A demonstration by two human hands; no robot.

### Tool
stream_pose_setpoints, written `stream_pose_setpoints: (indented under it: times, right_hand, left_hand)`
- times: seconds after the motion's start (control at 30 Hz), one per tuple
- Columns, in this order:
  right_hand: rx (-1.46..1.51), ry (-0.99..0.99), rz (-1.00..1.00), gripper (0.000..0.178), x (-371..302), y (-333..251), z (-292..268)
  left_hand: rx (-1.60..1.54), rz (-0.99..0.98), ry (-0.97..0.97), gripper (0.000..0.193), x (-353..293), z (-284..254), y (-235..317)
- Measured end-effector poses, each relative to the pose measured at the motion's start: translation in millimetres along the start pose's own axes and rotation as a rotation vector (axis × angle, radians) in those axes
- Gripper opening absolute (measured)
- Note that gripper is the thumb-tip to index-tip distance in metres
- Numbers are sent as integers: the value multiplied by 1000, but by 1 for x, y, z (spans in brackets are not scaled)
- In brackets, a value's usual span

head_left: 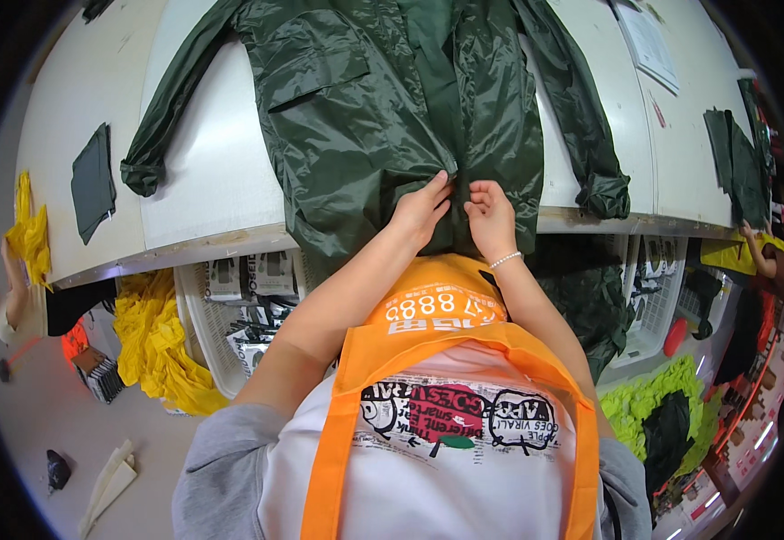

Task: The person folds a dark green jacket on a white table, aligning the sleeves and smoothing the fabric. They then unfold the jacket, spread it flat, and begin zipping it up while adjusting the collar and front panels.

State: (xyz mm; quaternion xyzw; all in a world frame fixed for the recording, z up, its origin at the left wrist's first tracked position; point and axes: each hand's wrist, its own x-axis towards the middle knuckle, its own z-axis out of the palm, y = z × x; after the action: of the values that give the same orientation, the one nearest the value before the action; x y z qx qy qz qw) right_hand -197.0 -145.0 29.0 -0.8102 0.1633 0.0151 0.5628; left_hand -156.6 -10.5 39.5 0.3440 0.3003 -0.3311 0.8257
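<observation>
The dark green jacket, my landmark throughout, lies on the white table, its lower part hanging over the near edge. Its sleeves spread to either side with bunched cuffs; a flap pocket marks its left half.

At the jacket's front opening, I see the left hand pinching the cloth edge between its fingertips, the fabric puckered there. The right hand stands just beside it, fingers curled over the jacket's right half; I cannot tell whether it grasps cloth or only touches it. A pale bracelet circles its wrist.

Left of the jacket I note a folded dark green piece and, farther left, a co-worker's arm beside yellow fabric. Below the jacket, to the left, come a white basket of packets and a yellow heap; to the right, dark green cloth and a lime-green pile. Papers lie to the jacket's upper right.
</observation>
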Motion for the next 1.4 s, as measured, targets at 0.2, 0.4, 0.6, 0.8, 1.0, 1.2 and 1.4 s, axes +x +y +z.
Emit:
stream_pose_setpoints:
  times: [0.2,0.4,0.6,0.8,1.0,1.2,1.4]
  right_hand:
    - [-103,85,19,15,3,-22,22]
    - [-45,137,52,23,9,-5,-4]
    - [-465,299,-217,18,8,-35,-17]
    - [-678,71,-161,20,0,-49,4]
    - [76,-122,344,12,0,-38,-18]
    - [394,-163,640,10,-2,-24,-18]
    - [830,-72,717,10,-15,-12,-14]
  left_hand:
    - [-11,-38,-52,29,19,-5,-6]
    - [-114,-81,-149,24,18,-2,-5]
    - [-102,-17,-101,28,16,4,-10]
    - [-133,-11,-70,25,21,3,-16]
    - [-195,0,-66,21,18,2,-14]
    - [-214,18,-78,20,13,6,-13]
    - [-309,91,94,13,14,-7,-20]
